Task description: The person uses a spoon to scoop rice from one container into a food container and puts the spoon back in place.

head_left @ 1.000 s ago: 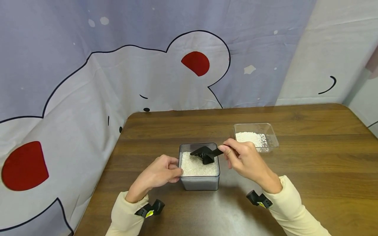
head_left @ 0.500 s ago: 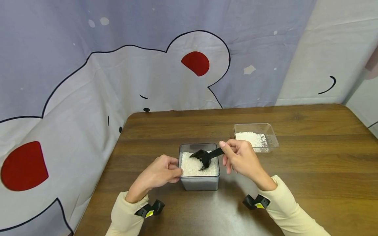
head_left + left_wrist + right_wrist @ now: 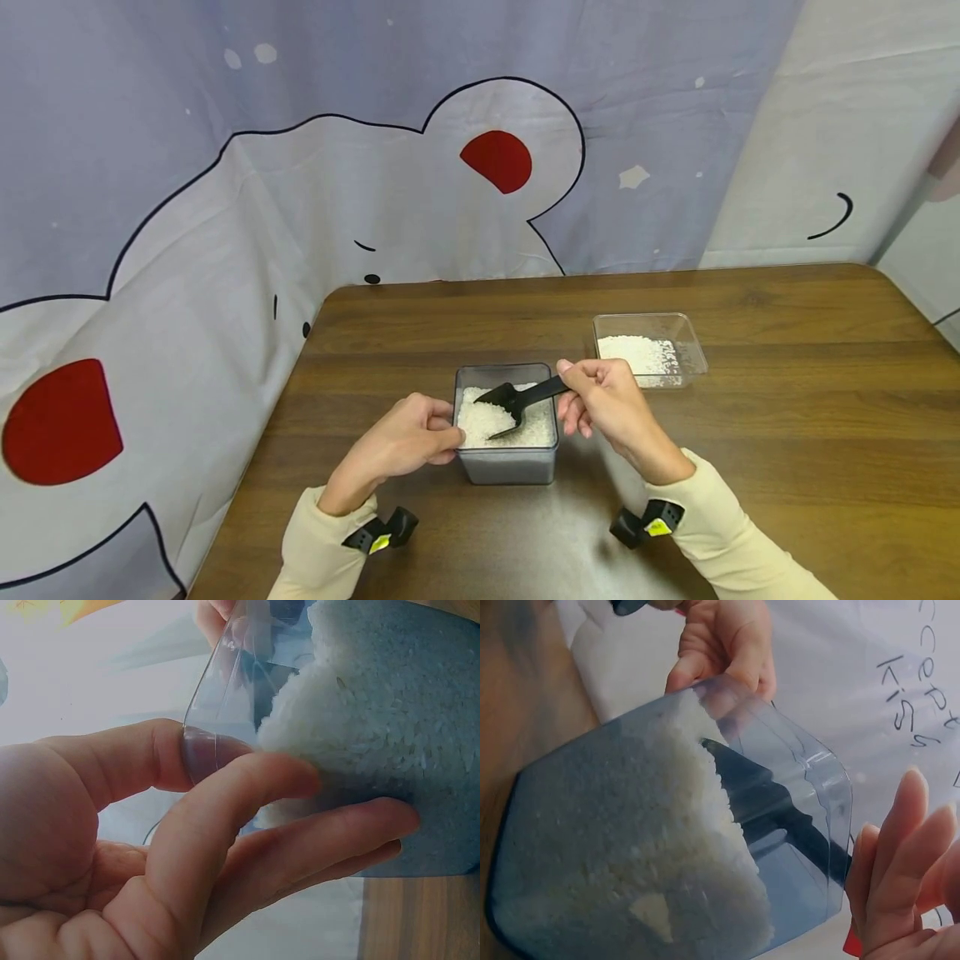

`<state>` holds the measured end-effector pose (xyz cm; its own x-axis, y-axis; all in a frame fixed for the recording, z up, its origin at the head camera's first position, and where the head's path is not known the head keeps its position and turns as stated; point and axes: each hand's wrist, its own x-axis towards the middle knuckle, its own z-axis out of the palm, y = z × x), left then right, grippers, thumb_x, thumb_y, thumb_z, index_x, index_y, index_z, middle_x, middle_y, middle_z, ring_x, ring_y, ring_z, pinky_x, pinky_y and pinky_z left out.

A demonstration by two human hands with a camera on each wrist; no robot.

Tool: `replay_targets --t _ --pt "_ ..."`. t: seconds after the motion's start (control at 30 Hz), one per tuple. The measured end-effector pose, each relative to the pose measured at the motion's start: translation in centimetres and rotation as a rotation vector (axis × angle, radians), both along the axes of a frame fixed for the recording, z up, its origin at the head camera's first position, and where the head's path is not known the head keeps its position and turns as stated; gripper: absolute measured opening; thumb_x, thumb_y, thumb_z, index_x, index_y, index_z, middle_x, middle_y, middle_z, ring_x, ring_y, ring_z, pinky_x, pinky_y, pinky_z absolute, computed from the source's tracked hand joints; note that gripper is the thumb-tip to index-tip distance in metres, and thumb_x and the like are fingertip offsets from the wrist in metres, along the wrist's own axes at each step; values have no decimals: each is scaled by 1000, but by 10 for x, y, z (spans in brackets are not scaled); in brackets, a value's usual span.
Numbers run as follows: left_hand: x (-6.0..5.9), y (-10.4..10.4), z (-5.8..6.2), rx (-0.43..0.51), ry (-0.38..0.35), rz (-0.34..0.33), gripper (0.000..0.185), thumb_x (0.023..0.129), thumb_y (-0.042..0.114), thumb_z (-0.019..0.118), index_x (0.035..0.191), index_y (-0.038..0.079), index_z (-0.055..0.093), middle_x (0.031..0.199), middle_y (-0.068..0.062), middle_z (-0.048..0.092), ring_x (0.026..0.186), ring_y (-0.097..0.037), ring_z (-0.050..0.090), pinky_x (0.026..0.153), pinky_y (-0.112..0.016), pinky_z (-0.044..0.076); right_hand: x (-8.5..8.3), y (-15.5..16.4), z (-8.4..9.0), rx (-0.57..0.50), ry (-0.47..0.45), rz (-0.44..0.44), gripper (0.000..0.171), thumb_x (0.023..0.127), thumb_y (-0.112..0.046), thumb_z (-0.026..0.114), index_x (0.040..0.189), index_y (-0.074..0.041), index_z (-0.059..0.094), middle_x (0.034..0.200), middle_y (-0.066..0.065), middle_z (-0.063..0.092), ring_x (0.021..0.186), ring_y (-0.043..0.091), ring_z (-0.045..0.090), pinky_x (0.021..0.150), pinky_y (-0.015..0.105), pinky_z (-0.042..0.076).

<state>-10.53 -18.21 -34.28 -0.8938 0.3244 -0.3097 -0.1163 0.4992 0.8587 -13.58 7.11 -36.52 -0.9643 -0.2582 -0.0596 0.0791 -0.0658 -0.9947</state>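
Observation:
My left hand pinches the near left rim of a tinted clear square container, thumb over the edge and fingers along the outer wall. White rice fills much of it. The black scoop is tilted into the container, its bowl sunk at the surface with a heap of rice in it. Thumb and fingers of my right hand pinch the scoop's handle beyond the container's right side. Through the wall in the right wrist view, the dark scoop shows above the rice line.
Behind my right hand stands a shallow clear tray with white grains spread over its left part. Everything stands on a brown wooden table. A printed curtain hangs along the table's back and left edges.
The scoop has turned from tipped over to bowl-up and now carries rice. My right hand has shifted slightly left and turned with it. The left hand and container have stayed put.

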Motion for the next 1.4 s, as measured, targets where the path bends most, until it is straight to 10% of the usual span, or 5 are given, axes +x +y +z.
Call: replay_targets --t 1.4 --pt "1 0 0 18 13 -14 32 80 5 56 108 -12 56 63 -2 60 77 -17 66 70 -31 55 -20 39 12 -205 -72 -21 21 92 -18 55 85 1 61 49 1 58 34 4 47 30 12 31"
